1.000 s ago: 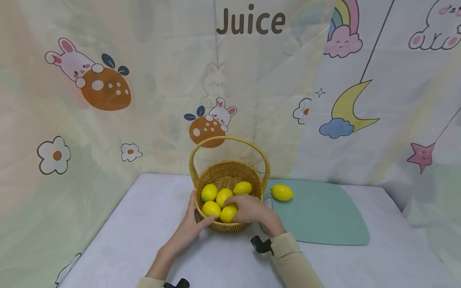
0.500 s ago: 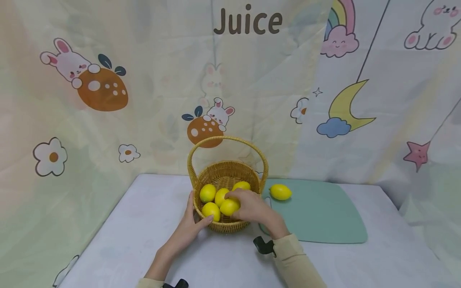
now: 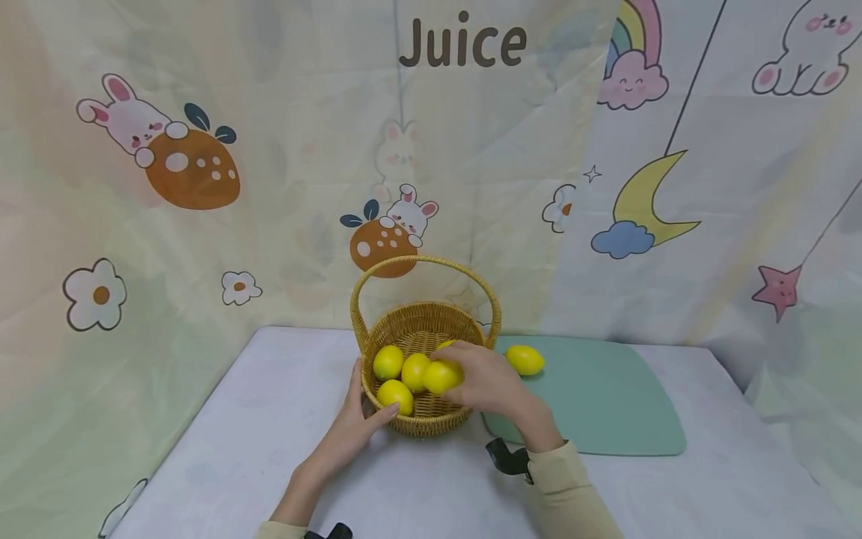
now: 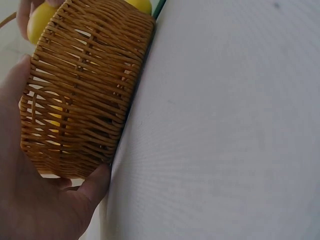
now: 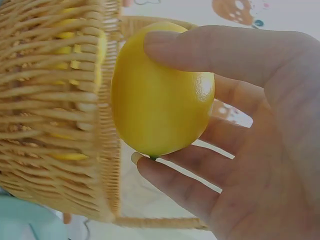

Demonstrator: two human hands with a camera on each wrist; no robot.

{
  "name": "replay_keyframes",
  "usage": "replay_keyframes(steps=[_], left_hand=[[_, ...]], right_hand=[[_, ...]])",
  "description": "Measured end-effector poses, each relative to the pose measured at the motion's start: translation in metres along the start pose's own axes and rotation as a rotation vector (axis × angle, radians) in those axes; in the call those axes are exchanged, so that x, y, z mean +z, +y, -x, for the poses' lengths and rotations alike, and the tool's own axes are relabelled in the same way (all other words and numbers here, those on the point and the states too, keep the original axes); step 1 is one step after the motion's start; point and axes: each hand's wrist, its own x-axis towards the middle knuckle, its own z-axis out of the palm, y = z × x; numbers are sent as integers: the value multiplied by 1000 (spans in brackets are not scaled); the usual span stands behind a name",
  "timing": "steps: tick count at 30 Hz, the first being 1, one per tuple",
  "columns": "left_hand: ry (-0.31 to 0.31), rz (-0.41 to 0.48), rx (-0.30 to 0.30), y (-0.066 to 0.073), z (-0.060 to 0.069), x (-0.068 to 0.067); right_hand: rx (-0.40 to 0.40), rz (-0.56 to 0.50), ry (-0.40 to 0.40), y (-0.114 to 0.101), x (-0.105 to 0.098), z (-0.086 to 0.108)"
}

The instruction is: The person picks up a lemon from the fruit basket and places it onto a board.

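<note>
Right hand (image 3: 488, 378) lifts one lemon (image 3: 441, 378) above the basket (image 3: 426, 427)

At the basket's left side, the left hand (image 3: 350, 415) grips the ribbed, golden wicker wall, thumb at the front rim; inside lie four other lemons (image 3: 388, 363), glossy and rounded, one mostly hidden; over the basket's right half, the right hand pinches the smooth, oval lemon, higher and farther right than half a second ago, so it seems free of its neighbours; right of the basket, a stray lemon (image 3: 525, 360) rests on a flat, matte green board (image 3: 606, 408)
</note>
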Motion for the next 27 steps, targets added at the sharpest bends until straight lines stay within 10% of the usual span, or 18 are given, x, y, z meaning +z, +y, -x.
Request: replay_keyframes(steps=[27], left_hand=[[1, -11, 2, -3, -2, 0]], right_hand=[[102, -136, 220, 45, -76, 46]])
